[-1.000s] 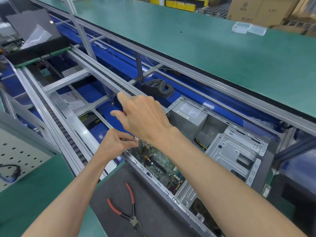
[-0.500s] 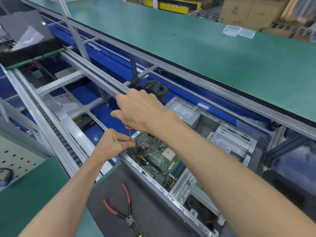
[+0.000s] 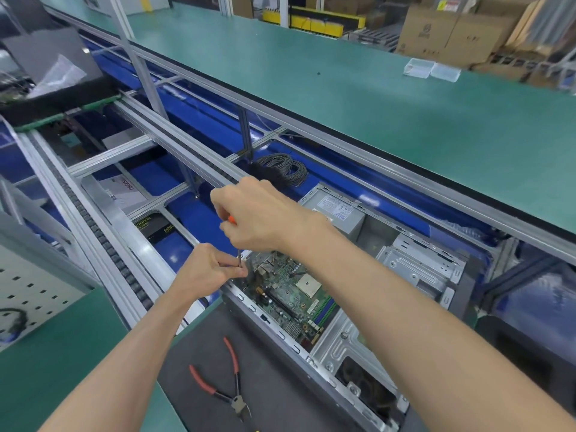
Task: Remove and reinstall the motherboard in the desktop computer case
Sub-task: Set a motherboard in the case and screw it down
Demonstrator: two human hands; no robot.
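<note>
The long green surface (image 3: 389,98) ran across the far side of the room, and two clear plastic boxes (image 3: 431,69) sat near its far edge. In front of it was a metal rail frame (image 3: 174,141) with blue under it, and a coil of grey wire (image 3: 285,168) lay down in there.

The open computer case (image 3: 414,272) lay on its side by the near edge of the frame, next to a dark mat (image 3: 274,378). A grey power box (image 3: 335,210) sat in the case's far corner. The green motherboard (image 3: 293,294) was inside the case, flat on the bottom, at the left end.

The right hand (image 3: 258,216) was above the left end of the case. Its fingers were curled tight around the orange handle of a screwdriver (image 3: 232,220). The thin metal shaft pointed down to the corner of the motherboard.

The left hand (image 3: 208,269) was just under the right one. Its fingertips were pinched together on the lower part of the shaft, close to the tip. I could not see the tip or any screw.

Red-handled pliers (image 3: 229,385) lay on the dark mat, near its front edge, well apart from both hands.
</note>
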